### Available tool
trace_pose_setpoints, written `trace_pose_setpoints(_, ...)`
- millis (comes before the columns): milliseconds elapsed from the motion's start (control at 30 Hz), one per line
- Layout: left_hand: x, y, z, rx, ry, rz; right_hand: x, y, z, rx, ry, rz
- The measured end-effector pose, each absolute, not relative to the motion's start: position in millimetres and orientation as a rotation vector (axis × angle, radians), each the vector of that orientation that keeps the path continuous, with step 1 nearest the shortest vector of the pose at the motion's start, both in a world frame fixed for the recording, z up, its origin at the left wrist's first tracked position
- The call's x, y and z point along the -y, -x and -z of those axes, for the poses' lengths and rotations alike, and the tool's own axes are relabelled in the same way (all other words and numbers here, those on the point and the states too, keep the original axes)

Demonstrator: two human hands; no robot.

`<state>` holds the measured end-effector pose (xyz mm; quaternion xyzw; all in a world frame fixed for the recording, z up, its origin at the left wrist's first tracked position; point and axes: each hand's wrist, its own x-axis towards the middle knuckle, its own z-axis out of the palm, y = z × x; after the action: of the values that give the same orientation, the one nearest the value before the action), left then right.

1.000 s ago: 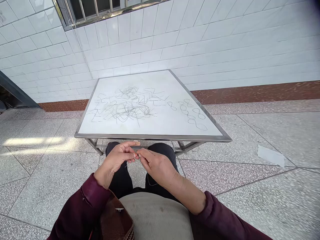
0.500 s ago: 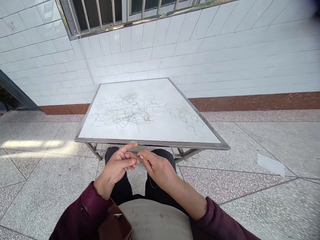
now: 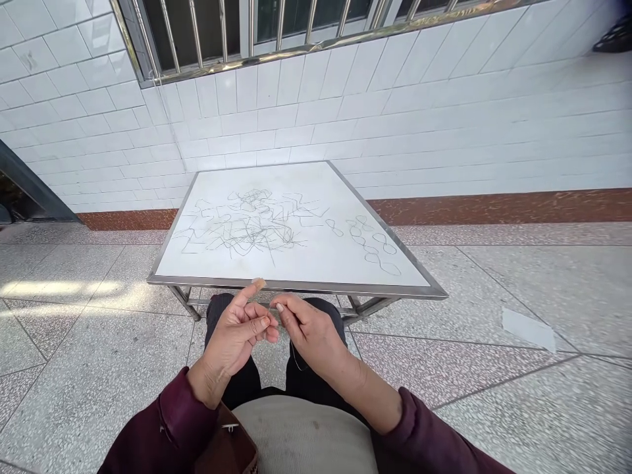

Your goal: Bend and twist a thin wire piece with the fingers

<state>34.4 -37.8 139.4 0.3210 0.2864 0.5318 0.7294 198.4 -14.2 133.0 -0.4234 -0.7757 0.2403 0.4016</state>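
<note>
My hands are raised over my lap, just below the near edge of the table. My right hand [image 3: 309, 332] pinches a thin dark strand [image 3: 295, 355] between thumb and fingertips, and its end hangs down past my wrist. My left hand [image 3: 234, 336] is close beside it, with the index finger raised and a tan covering on its tip [image 3: 257, 283]. Its other fingers curl inward, and I cannot tell whether they hold the strand. A tangle of similar dark strands [image 3: 251, 227] lies on the white table top [image 3: 296, 270], with looped strands [image 3: 370, 243] to its right.
The steel-framed table [image 3: 296, 286] stands against a white tiled wall [image 3: 247, 138] below a barred window [image 3: 247, 33]. My dark trousers [image 3: 232, 316] and a beige cloth [image 3: 301, 434] cover my lap. A white paper scrap [image 3: 528, 329] lies on the terrazzo floor [image 3: 494, 283].
My hands have separated from their close pinch, and my left index finger has lifted. The view has tilted, so the table sits lower in the picture and more of the window shows.
</note>
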Motion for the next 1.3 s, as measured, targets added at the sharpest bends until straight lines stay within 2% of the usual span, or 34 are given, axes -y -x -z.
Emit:
trace_pose_setpoints(500, 47.8, -56.0, -143.1, -0.708, -0.702, -1.757, 26.5, -172.4, -138.0, 1.785, 1.047, -1.105)
trace_pose_setpoints(867, 64.3, -54.0, -146.6, -0.688, -0.813, -1.613, 30.1, -176.9, -142.9, 1.573, 1.007, -1.418)
trace_pose_setpoints(1067, 64.8, -56.4, -147.7, -0.738, -0.891, -1.781, 33.4, -171.4, -142.6, 1.594, 0.994, -1.430)
trace_pose_setpoints(1300, 64.9, -56.9, -135.8, -0.812, -1.286, -1.806, 34.4, -171.2, -138.0, 1.693, 0.957, -1.373)
